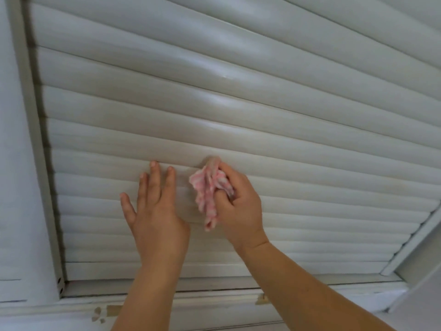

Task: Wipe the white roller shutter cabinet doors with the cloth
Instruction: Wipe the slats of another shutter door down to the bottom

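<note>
Chipped paint on sill (102, 314), lower left. Left hand (155, 218) flat on roller shutter door (238, 111), fingers straight, spread. Right hand (238, 206), frame centre, fingers curled round pink-white cloth (210, 194); cloth bunched, long axis near vertical, top end on slat. Slats run left-right, sloping down rightward.

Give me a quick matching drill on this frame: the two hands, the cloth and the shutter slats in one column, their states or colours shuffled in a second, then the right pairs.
Column one:
1. left hand
2. right hand
3. cloth
4. shutter slats

Column two:
A. pink and white, bunched up
B. fingers straight, flat on the slats
C. white, glossy, running across the door
D. fingers curled round the cloth

Pairs: 1-B, 2-D, 3-A, 4-C
</note>
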